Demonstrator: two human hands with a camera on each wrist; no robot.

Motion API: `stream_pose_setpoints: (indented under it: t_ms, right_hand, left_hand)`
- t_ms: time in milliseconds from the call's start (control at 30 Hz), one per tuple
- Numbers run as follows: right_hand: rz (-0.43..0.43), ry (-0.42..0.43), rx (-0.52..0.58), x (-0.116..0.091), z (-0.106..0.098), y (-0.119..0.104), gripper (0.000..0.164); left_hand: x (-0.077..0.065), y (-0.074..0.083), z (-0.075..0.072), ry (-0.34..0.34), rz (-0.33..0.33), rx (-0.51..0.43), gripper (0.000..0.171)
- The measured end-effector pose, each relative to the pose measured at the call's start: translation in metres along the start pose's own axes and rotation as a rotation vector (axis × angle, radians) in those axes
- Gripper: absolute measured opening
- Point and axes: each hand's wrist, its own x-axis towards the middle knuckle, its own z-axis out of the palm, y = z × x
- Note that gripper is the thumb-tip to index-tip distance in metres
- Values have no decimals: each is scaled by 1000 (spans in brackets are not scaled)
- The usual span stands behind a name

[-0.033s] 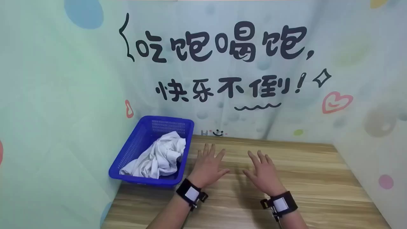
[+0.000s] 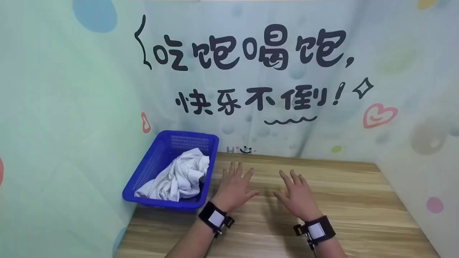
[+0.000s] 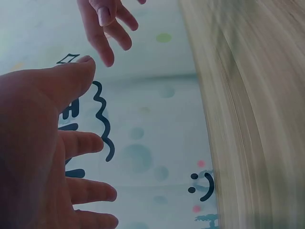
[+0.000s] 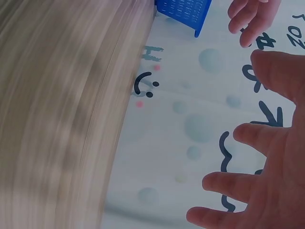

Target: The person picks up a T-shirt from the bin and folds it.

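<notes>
A crumpled white cloth (image 2: 183, 175) lies in a blue plastic basket (image 2: 212, 165) at the left of the wooden table. My left hand (image 2: 235, 188) is held over the table just right of the basket, fingers spread and palm down. To its right, my right hand (image 2: 299, 197) has its fingers spread too. Both hands hold nothing, and a gap separates them. In the left wrist view the left thumb and fingers (image 3: 90, 191) are extended. The right wrist view shows the right fingers (image 4: 228, 186) apart, with a corner of the basket (image 4: 183, 12) beyond.
The wooden table (image 2: 358, 200) reaches back to a pale printed curtain (image 2: 322, 139) with dark lettering. More curtain (image 2: 64, 143) rises along the left side, close to the basket. A black strap (image 2: 217, 216) with a small fitting is on each wrist.
</notes>
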Motion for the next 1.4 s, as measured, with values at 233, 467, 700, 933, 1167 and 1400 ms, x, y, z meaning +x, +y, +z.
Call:
stream_pose_setpoints:
  t_ms: [233, 467, 700, 933, 1167, 1400]
  right_hand:
    - [-5, -29, 17, 2, 3, -5, 79]
    - [-16, -53, 45, 3, 4, -8, 79]
    - [-9, -67, 51, 0, -2, -9, 76]
    - [-12, -80, 58, -1, -6, -12, 76]
    - [-15, -75, 54, 0, -10, -8, 77]
    - [-19, -80, 57, 1, -11, -6, 78]
  left_hand:
    - [-6, 2, -16, -11, 7, -4, 79]
    - [-7, -11, -59, 102, -25, 1, 80]
    - [3, -36, -85, 66, -83, 64, 81]
    - [17, -79, -99, -56, -238, 96, 82]
    - [17, -119, -107, -239, -319, 81, 69]
    - [9, -134, -93, -424, -232, 50, 115]
